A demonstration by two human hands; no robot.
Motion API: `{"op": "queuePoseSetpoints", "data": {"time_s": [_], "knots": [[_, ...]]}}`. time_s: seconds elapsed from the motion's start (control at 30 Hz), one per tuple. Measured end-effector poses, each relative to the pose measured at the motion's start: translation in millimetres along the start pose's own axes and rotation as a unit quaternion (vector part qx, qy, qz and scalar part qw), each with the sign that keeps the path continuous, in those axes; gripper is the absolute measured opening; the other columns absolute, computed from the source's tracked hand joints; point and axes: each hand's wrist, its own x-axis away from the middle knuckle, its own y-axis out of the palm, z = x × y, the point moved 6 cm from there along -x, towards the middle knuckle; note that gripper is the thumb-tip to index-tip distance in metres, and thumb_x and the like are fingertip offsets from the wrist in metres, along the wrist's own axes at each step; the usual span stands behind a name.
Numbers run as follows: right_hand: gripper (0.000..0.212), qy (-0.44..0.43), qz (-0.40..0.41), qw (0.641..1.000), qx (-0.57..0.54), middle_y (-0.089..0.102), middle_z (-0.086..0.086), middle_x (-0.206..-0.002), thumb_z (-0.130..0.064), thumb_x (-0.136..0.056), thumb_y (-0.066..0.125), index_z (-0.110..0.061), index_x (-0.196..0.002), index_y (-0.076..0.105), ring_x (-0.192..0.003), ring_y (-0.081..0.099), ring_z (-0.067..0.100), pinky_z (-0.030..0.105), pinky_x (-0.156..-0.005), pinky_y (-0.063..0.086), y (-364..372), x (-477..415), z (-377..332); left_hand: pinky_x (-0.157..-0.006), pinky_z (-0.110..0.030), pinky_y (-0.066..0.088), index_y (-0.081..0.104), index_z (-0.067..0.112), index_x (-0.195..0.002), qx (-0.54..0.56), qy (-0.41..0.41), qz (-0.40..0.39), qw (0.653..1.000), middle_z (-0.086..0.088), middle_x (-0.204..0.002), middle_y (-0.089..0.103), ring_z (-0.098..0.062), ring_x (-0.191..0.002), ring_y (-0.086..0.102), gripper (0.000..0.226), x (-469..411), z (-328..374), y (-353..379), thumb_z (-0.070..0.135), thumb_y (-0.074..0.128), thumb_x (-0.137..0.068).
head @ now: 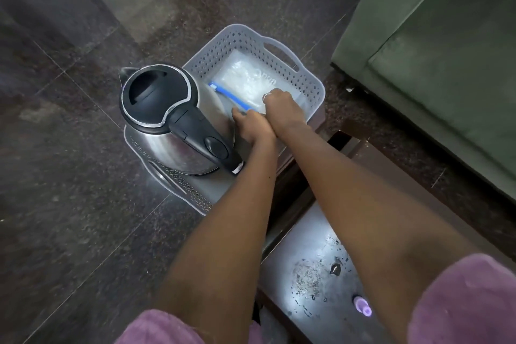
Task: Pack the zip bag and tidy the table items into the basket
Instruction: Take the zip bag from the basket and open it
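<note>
While the steel kettle with black lid (164, 120) stands centre-frame in the grey perforated plastic basket (307, 78), both hands, left hand (251, 127) and right hand (282, 106), press together on the clear blue-zipped zip bag (243, 81).

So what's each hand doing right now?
Left hand: pinching the clear zip bag by its blue zipper.
Right hand: resting on that bag; grip hidden.

My right hand (282, 107) covers the near end of the zip bag (245, 84); its contents are too pale and blurred to tell. My left hand (250, 126) hides the blue zip strip's (229, 95) near end. Fingertips of both hands unseen, grip unclear. Kettle (170, 120) blocks the basket's (251, 45) 9 o'clock side. Tabletop (312, 260) cut off at 6 o'clock. Small purple object (362, 305) blurred, unidentifiable.
</note>
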Motion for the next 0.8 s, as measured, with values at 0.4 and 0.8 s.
{"op": "queuePoseSetpoints", "data": {"time_s": [0.4, 0.8], "knots": [[0.019, -0.034, 0.044, 0.996, 0.063, 0.064, 0.017, -0.104, -0.012, -0.092, 0.044, -0.003, -0.101, 0.058, -0.098, 0.060, 0.035, 0.037, -0.067, 0.038, 2, -8, -4, -0.106, -0.049, 0.041, 0.040, 0.004, -0.133, 0.087, 0.040, -0.008, 0.995, -0.027, -0.135, 0.047, -0.041, -0.124, 0.047, 0.042, 4, 11, 4, 0.000, 0.034, -0.092], [0.022, 0.084, 0.249, 0.903, -0.340, 0.074, 0.011, -0.087, -0.022, -0.077, 0.064, -0.011, -0.093, 0.074, -0.083, 0.066, 0.022, 0.022, -0.070, 0.042, -100, 111, 66, -0.096, -0.029, 0.044, 0.036, 0.020, -0.139, 0.047, 0.210, -0.084, 0.973, -0.007, -0.140, 0.023, -0.021, -0.115, 0.053, 0.049, 136, 51, 29, 0.025, 0.051, -0.093]]}}
